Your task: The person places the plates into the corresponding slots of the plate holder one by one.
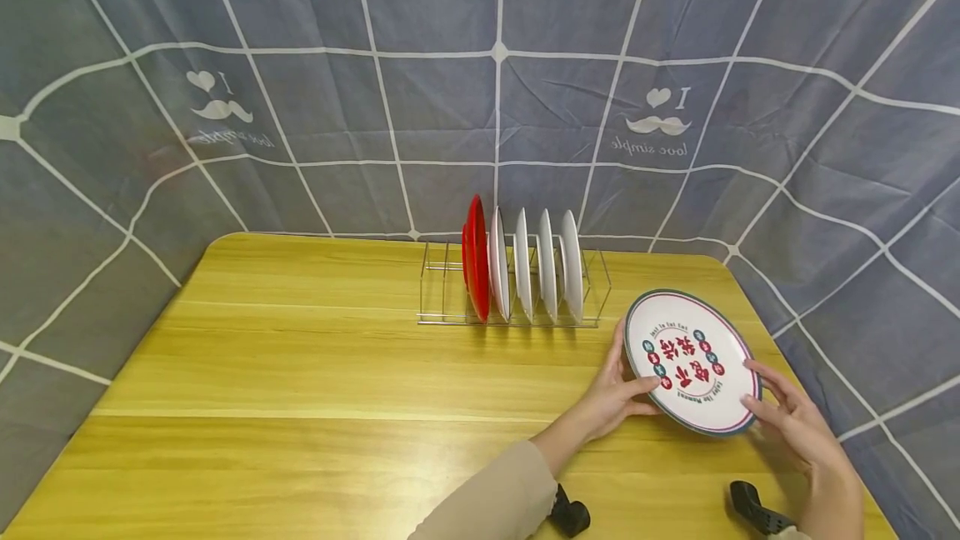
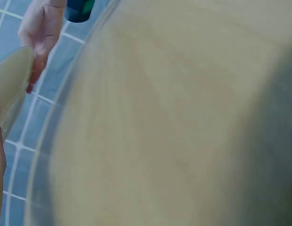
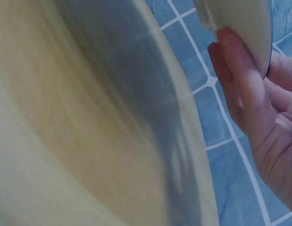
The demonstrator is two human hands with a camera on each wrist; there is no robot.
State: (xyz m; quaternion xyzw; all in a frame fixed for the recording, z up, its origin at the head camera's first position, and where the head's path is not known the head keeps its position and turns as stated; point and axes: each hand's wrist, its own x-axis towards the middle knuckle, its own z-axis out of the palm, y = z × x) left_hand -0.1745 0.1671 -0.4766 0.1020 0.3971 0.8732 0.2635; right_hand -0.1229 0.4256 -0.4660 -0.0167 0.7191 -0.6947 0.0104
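Both hands hold a white plate with a dark green rim and red characters, its printed face turned up toward the head camera. My left hand grips its left edge, thumb on the face and fingers behind. On the opposite edge, my right hand pinches the rim between thumb and fingers. The right wrist view shows the right hand with fingers along the underside of the plate. In the left wrist view the plate appears edge-on at the far left, with the right hand at its upper end.
A wire dish rack stands at the back of the wooden table. It holds upright red plates at its left and several white plates beside them. A grey checked curtain hangs behind and around the table.
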